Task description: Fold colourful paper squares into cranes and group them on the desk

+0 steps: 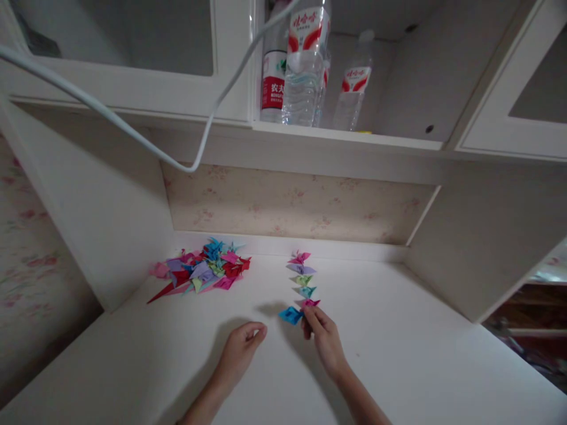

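Observation:
Between the thumb and fingers of my right hand (325,336) is a blue paper crane (291,316), held just above the white desktop (398,348). Behind it, a column of folded paper cranes runs back toward the wall: a magenta one (311,303) close to my right fingertips, then a teal one (306,291), a green one (304,280), a lilac one (303,268) and a pink one (300,258). My left hand (243,345) is loosely curled to the left of the blue crane, thumb against the fingers, with nothing seen in it.
A heap of many-coloured paper cranes (204,271) lies at the back left of the desk. Overhead, a shelf (345,136) holds several plastic bottles (305,65). A white cable (146,141) hangs across the upper left. Side panels (487,224) flank the desk.

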Tool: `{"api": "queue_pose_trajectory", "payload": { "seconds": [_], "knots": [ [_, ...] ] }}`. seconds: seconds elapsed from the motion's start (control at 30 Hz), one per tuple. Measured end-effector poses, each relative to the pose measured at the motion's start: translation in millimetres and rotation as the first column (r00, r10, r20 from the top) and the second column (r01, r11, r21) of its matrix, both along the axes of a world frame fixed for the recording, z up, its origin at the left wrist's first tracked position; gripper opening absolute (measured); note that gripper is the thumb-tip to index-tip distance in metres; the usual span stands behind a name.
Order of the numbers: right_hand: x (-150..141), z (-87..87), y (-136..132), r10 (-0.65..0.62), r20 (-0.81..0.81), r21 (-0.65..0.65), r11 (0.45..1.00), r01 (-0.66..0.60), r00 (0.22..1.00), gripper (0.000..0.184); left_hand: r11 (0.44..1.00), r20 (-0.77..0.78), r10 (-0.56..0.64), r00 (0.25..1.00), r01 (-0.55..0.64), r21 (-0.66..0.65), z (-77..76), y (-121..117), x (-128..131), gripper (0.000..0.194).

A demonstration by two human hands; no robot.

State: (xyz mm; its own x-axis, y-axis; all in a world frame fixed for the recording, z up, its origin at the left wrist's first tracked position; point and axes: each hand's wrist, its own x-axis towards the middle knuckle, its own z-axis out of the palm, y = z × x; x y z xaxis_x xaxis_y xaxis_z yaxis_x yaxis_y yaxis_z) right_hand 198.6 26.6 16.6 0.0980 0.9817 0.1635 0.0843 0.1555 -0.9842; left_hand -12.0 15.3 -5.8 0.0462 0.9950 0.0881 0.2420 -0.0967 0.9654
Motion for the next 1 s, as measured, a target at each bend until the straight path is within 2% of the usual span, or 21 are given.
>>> {"api": "queue_pose_trajectory", "payload": {
  "seconds": [0.1,0.17,0.23,0.37,0.47,0.67,1.0],
  "knots": [
    [42,16.6,24,-0.038,0.120,0.047,0.998,0.032,0.992,0.041,1.000,-0.021,-0.003,1.000,0.003,-0.007,-0.5,1,-1,0.043],
    [73,22.7,46,-0.093,0.294,0.020,0.996,0.091,0.951,0.039,1.000,-0.043,-0.018,0.999,0.017,-0.014,-2.1,3,-2,0.042],
    [100,23.3,69,-0.158,0.441,0.000,0.984,0.176,0.884,0.036,0.999,-0.061,-0.030,0.998,0.030,-0.012,-3.8,4,-2,0.040],
    [132,12.9,99,-0.205,0.526,-0.020,0.967,0.253,0.825,0.032,1.000,-0.053,-0.029,0.998,0.029,0.004,-4.2,4,-2,0.039],
    [137,3.2,112,-0.193,0.541,-0.081,0.957,0.279,0.819,0.031,1.000,-0.041,-0.024,0.999,0.023,-0.009,-2.3,2,-2,0.040],
    [127,-8.3,134,-0.121,0.518,-0.193,0.948,0.253,0.847,0.029,1.000,-0.025,-0.012,1.000,0.011,-0.023,-1.4,4,-2,0.040],
    [117,-22.3,149,-0.109,0.486,-0.247,0.935,0.255,0.867,0.032,0.998,0.016,0.014,1.000,-0.013,-0.062,1.4,6,-2,0.039]
  ]
}}
